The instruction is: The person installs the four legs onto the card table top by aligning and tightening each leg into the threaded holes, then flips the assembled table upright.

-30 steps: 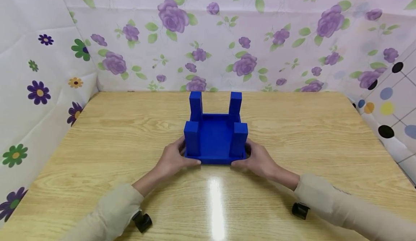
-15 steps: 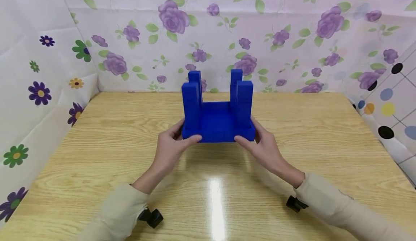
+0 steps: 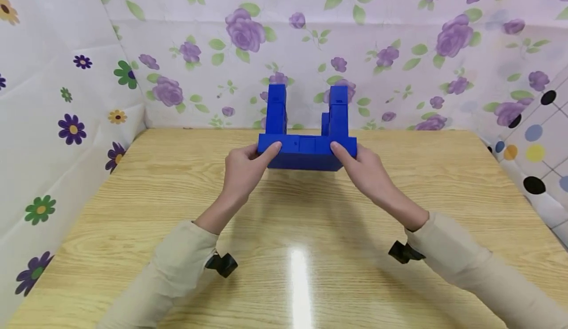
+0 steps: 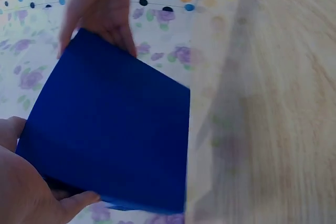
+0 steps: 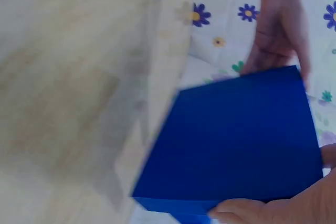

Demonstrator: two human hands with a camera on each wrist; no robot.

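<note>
A blue piece shaped like a small upturned table point(image 3: 306, 160), with a flat square base and upright posts at its corners, is held above the table in the head view. Its near side faces me and the posts point up, tipped away. My left hand point(image 3: 241, 173) grips the left corner, thumb on the near rim. At the right corner my right hand point(image 3: 370, 173) holds it the same way. Both wrist views show the smooth underside of the blue piece point(image 4: 115, 124), with the holding fingers at its edges. The far posts are mostly hidden behind the near ones.
Beneath is a wood-grain table point(image 3: 191, 171) with a bright light streak toward its front. A purple-flowered sheet point(image 3: 199, 38) hangs along the back edge, with a flower-print sheet point(image 3: 49, 171) on the left and a dotted sheet point(image 3: 539, 136) on the right.
Both hands have raised the blue piece off the table and moved it away from me. It has tipped, so the near side and underside face more toward me.
</note>
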